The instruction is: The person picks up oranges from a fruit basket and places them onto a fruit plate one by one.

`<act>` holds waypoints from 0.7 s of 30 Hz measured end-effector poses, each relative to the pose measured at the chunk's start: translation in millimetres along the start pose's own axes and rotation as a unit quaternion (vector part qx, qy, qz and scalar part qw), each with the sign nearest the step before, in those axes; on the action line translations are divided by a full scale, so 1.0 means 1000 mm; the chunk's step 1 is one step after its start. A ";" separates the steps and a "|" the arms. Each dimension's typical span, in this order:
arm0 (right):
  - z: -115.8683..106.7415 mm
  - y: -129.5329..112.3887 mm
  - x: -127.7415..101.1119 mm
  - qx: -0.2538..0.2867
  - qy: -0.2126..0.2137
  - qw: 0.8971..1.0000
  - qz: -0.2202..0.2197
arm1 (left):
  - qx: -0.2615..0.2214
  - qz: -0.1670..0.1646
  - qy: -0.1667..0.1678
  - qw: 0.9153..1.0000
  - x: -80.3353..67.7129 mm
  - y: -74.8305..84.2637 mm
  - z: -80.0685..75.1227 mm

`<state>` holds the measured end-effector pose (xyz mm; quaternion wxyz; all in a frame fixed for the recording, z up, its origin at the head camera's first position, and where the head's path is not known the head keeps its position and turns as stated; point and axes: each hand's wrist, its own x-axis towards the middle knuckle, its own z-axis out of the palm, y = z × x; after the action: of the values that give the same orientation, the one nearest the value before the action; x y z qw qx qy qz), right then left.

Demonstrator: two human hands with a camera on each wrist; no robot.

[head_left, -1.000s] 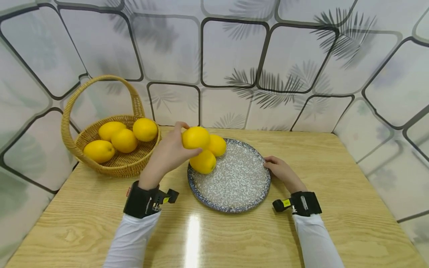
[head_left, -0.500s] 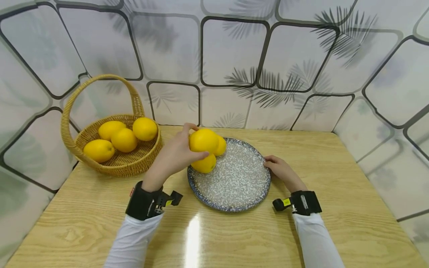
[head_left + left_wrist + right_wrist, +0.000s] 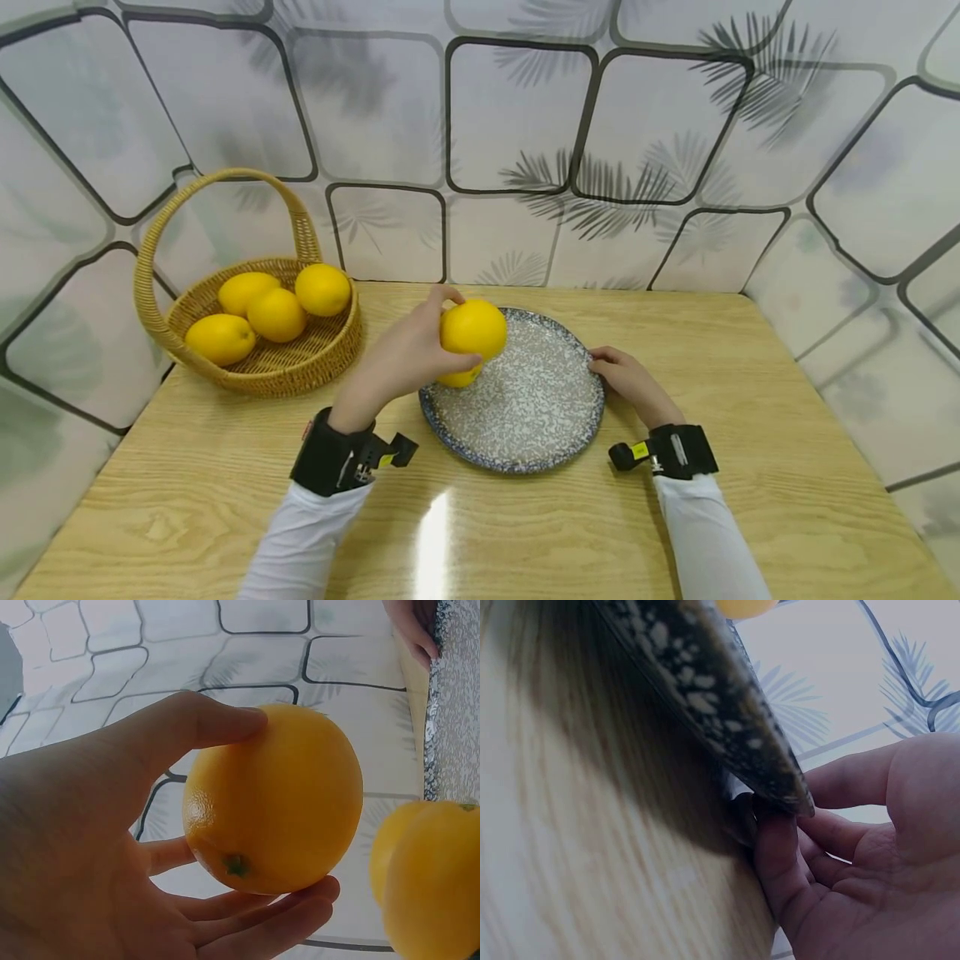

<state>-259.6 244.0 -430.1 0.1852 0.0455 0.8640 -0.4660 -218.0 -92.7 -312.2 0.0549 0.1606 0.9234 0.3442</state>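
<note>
My left hand (image 3: 408,350) grips a yellow-orange orange (image 3: 474,329) above the left side of the speckled plate (image 3: 540,400). In the left wrist view, the thumb lies over this orange and the fingers are under it, with its small green stem mark showing. Another orange (image 3: 459,377) on the plate is mostly hidden behind the held one; the left wrist view shows two oranges (image 3: 431,877) there, overlapping. At the plate's right rim, my right hand (image 3: 633,385) pinches the edge. The right wrist view has its fingers around the dark speckled rim (image 3: 735,727).
To the left stands a wicker basket (image 3: 285,379) with a tall arched handle and several oranges (image 3: 277,315) inside. The wooden table (image 3: 555,533) runs back to a patterned wall covering (image 3: 517,117). Both wrists wear black straps with small cameras.
My left hand has carried the orange rightward and slightly nearer, farther over the plate, so it now covers the oranges behind it. The right hand stays at the rim.
</note>
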 end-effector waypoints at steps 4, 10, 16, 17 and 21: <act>-0.001 -0.001 0.001 0.005 0.003 1.000 0.002 | -0.005 0.004 -0.003 1.000 0.001 0.001 0.003; 0.000 -0.002 0.002 0.000 0.007 1.000 -0.002 | -0.001 0.012 -0.011 1.000 0.002 0.004 0.008; 0.001 -0.001 0.002 0.001 0.004 1.000 -0.005 | 0.021 0.014 -0.017 1.000 0.003 0.007 0.016; 0.001 0.000 0.001 0.001 0.004 1.000 -0.005 | 0.026 0.015 -0.018 0.999 0.003 0.008 0.017; 0.002 0.001 0.001 0.001 0.006 1.000 -0.003 | 0.039 0.021 -0.023 0.999 0.004 0.010 0.022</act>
<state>-259.4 243.1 -432.4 0.1782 0.0460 0.8650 -0.4668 -214.6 -70.9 -322.4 0.0623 0.1900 0.9310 0.3052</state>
